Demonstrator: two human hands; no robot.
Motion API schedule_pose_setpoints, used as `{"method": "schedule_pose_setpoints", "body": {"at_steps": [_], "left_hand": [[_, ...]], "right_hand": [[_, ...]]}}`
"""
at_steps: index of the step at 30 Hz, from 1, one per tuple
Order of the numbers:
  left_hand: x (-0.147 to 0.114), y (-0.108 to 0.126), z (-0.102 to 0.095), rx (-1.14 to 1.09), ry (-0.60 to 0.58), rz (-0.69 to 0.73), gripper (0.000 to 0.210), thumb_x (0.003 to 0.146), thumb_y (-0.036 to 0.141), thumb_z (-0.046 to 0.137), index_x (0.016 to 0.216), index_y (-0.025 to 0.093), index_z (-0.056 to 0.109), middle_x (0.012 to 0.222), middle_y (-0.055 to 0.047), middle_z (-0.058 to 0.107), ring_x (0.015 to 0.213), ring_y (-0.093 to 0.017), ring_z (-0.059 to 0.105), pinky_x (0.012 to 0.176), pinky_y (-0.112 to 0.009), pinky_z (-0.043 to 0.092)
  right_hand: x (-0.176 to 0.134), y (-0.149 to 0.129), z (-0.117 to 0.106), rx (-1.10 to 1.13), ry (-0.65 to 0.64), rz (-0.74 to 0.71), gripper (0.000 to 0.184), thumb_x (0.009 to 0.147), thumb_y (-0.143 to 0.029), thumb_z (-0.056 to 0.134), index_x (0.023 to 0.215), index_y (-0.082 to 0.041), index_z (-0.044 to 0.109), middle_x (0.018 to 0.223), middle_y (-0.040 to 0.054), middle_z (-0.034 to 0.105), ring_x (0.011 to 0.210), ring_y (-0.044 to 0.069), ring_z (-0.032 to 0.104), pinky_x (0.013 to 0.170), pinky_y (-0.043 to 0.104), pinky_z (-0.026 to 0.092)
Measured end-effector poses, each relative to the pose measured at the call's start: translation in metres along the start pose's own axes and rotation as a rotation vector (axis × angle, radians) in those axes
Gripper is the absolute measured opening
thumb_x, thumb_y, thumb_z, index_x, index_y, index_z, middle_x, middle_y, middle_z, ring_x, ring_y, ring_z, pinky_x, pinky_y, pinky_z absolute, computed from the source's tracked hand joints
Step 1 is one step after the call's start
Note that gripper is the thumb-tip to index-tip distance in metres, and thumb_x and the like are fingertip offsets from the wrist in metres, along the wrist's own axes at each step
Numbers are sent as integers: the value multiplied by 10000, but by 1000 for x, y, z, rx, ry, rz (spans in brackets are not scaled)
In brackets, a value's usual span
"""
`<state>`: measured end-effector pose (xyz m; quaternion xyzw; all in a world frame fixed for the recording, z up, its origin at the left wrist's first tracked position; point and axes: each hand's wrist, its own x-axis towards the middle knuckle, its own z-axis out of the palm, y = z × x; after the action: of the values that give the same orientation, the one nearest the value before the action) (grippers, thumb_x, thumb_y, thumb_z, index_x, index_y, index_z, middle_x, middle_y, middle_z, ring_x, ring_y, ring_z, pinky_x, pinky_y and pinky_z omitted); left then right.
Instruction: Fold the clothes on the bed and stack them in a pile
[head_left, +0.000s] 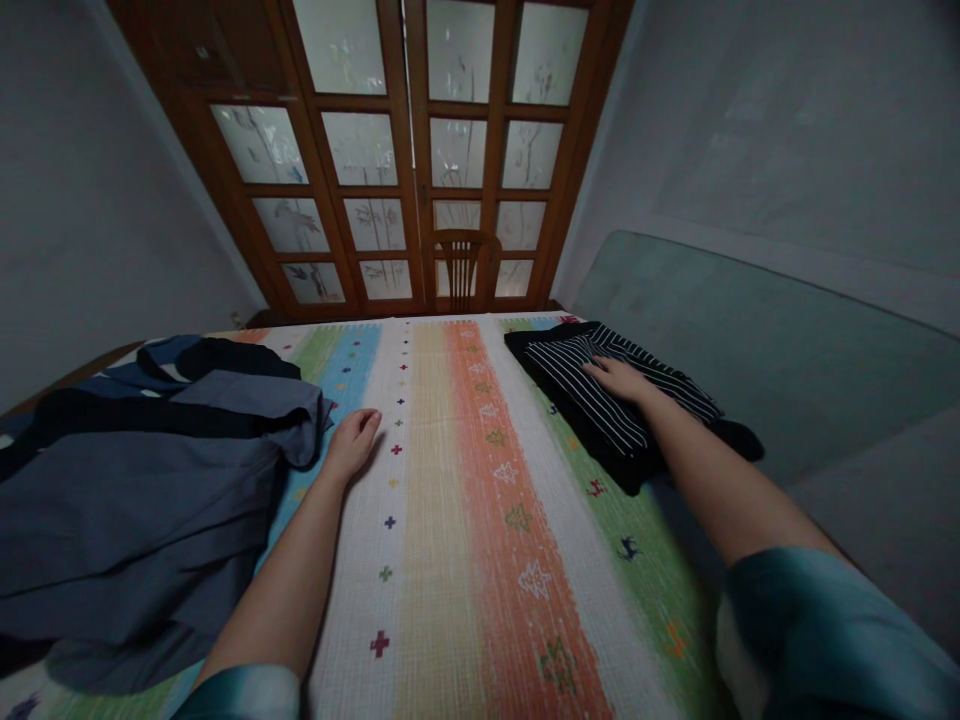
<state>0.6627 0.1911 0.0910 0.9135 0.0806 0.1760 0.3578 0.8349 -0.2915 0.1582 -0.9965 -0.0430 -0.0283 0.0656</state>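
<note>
My left hand (354,443) rests on the striped tablecloth with its fingers curled in, and nothing shows in it. Just left of it lies a loose pile of clothes, with a grey garment (142,500) on top and its sleeve end close to my wrist. On the right, a black garment with white stripes (585,385) lies folded on top of other black cloth (615,470). My right hand (619,380) lies on this striped garment, fingers stretched out and touching the fabric, not gripping it.
A patterned tablecloth (439,500) with coloured stripes covers the table. Beyond the far edge stands a wooden chair (460,265) in front of wood-framed glass doors (367,150). A pale green panel (750,330) rises along the right side, against the wall.
</note>
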Motion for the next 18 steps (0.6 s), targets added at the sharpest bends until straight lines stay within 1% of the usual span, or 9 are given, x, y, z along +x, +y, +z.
{"method": "schedule_pose_setpoints", "body": {"at_steps": [2, 4, 8, 10, 11, 12, 14, 16, 18], "left_hand": [[0, 1, 0, 1, -8, 1, 439, 854, 509, 396, 985, 177, 653, 1046, -116, 696, 992, -255, 629, 922, -399, 474], [0, 1, 0, 1, -10, -1, 433, 856, 505, 399, 983, 180, 656, 1045, -114, 698, 991, -253, 632, 920, -394, 475], [1, 0, 1, 15, 0, -3, 417, 862, 493, 404, 966, 184, 665, 1023, -108, 704, 978, -245, 638, 898, -379, 482], [2, 0, 2, 27, -5, 11, 415, 866, 488, 406, 973, 183, 667, 1018, -107, 704, 970, -243, 638, 890, -377, 482], [2, 0, 3, 38, -10, 19, 413, 867, 485, 408, 975, 184, 669, 1016, -108, 704, 967, -245, 637, 889, -380, 481], [2, 0, 3, 55, -15, 26, 409, 866, 481, 414, 979, 183, 671, 1015, -111, 704, 965, -250, 636, 889, -386, 479], [1, 1, 5, 109, -20, 40, 396, 858, 467, 438, 987, 178, 678, 1022, -125, 699, 972, -264, 630, 897, -401, 471], [-3, 4, 7, 186, -23, 74, 385, 845, 447, 471, 1011, 171, 682, 1056, -140, 687, 1007, -280, 616, 923, -415, 453], [-7, 7, 9, 270, -32, 109, 384, 835, 433, 495, 1042, 167, 680, 1099, -145, 667, 1052, -293, 594, 951, -425, 434]], "right_hand": [[-7, -18, 7, -11, -87, -32, 547, 972, -460, 332, 1340, -100, 519, 1384, 201, 522, 1298, 289, 471, 1058, 442, 351], [-17, -31, 10, -39, -69, -11, 565, 971, -475, 331, 1357, -98, 499, 1407, 211, 494, 1325, 320, 433, 1073, 497, 314], [-43, -52, 4, -3, 157, -23, 585, 926, -457, 419, 1375, -86, 472, 1412, 210, 480, 1314, 348, 421, 1077, 517, 299], [-60, -73, 5, 73, 281, -119, 524, 917, -406, 422, 1336, -105, 514, 1361, 187, 527, 1264, 324, 464, 1050, 468, 346], [-70, -87, 9, 118, 307, -186, 486, 919, -381, 408, 1307, -121, 543, 1331, 173, 551, 1235, 310, 485, 1029, 441, 369], [-80, -104, 15, 159, 305, -253, 452, 920, -361, 400, 1271, -135, 573, 1299, 161, 574, 1206, 298, 502, 1014, 421, 381], [-98, -138, 33, 206, 202, -394, 416, 910, -359, 428, 1228, -161, 609, 1259, 137, 600, 1168, 280, 521, 1001, 395, 384], [-112, -167, 52, 204, 112, -422, 399, 896, -354, 461, 1217, -177, 619, 1268, 128, 595, 1167, 279, 519, 1000, 397, 373], [-118, -184, 68, 183, 58, -409, 408, 897, -353, 474, 1242, -180, 604, 1324, 130, 560, 1213, 283, 489, 1015, 407, 356]]}}
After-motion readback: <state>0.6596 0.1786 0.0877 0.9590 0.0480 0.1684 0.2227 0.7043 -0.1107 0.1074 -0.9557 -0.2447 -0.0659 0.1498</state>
